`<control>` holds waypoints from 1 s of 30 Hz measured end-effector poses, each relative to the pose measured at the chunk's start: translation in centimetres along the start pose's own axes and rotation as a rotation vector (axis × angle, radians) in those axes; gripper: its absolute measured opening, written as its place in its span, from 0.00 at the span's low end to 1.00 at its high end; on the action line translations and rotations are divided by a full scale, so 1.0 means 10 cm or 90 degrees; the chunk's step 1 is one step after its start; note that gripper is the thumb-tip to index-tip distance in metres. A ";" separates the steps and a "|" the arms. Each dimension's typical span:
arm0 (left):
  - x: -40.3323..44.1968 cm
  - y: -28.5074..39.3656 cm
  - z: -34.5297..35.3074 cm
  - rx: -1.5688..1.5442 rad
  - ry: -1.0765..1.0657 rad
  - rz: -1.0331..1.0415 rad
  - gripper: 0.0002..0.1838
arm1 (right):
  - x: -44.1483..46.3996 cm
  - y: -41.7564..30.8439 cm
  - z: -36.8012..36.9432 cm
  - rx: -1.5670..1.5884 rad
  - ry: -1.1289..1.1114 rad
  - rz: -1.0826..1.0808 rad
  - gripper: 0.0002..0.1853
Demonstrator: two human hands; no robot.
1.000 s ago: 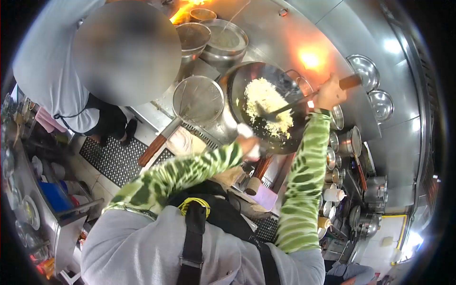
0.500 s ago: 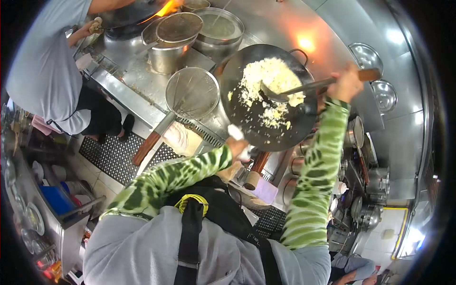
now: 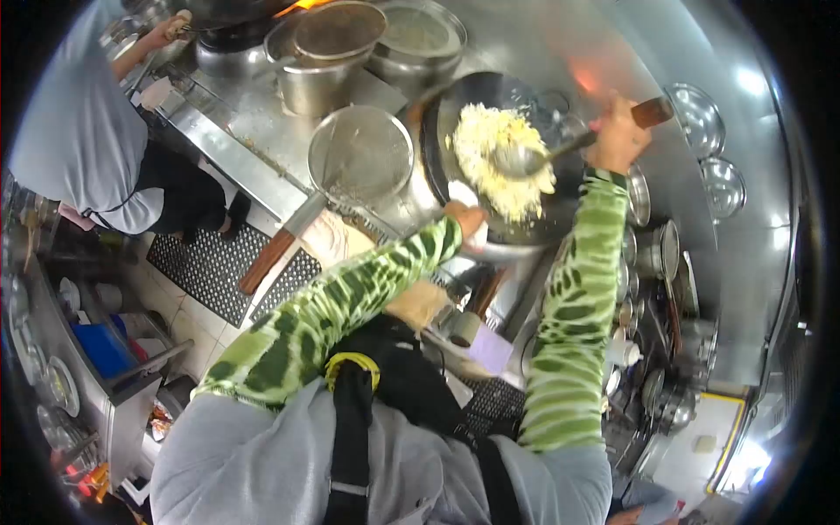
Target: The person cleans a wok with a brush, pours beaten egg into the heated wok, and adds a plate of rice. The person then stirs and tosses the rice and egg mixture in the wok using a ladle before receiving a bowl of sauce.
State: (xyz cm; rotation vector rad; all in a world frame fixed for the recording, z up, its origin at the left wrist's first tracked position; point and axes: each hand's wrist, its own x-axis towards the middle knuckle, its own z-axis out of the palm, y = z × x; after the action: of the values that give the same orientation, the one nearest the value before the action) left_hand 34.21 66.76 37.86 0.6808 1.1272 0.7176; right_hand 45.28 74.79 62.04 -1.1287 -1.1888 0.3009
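Observation:
My left hand (image 3: 465, 220) is closed on a folded white cloth (image 3: 462, 192) at the near-left rim of a dark wok (image 3: 494, 90). Pale rice with yellow bits, looking like egg, is heaped in the wok (image 3: 481, 140). My right hand (image 3: 619, 138) grips a long-handled ladle (image 3: 521, 161) near the wooden end of its handle. The ladle's bowl rests in or just over the rice; I cannot tell which. Green patterned sleeves cover both my arms.
A wire strainer (image 3: 360, 156) with a wooden handle lies left of the wok. Behind it stand a metal pot (image 3: 319, 92) and a lidded-looking pot (image 3: 420, 39). Another person (image 3: 83, 131) works at far left beside a flame (image 3: 302, 7). Metal bowls (image 3: 697, 121) hang at right.
My left hand and cloth have moved up and right. The wok looks tilted differently, and the rice is gathered closer together. The ladle has shifted slightly, its bowl now turned within the rice.

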 end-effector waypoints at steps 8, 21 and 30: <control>-0.05 0.13 -0.11 -0.006 -0.082 -0.063 0.17 | 0.20 0.23 0.00 0.146 -0.110 0.069 0.06; 0.07 0.02 -0.06 -0.171 -0.146 -0.205 0.14 | -0.34 -0.39 -0.42 0.199 -0.022 -0.010 0.10; 0.08 0.01 -0.05 -0.059 -0.065 -0.111 0.13 | 0.14 -0.23 -0.33 0.052 0.040 0.025 0.11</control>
State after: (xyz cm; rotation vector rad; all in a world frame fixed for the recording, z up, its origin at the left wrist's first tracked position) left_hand 33.96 67.55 37.37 0.5268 1.0396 0.5763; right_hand 47.82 72.98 64.97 -1.0836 -1.0898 0.3390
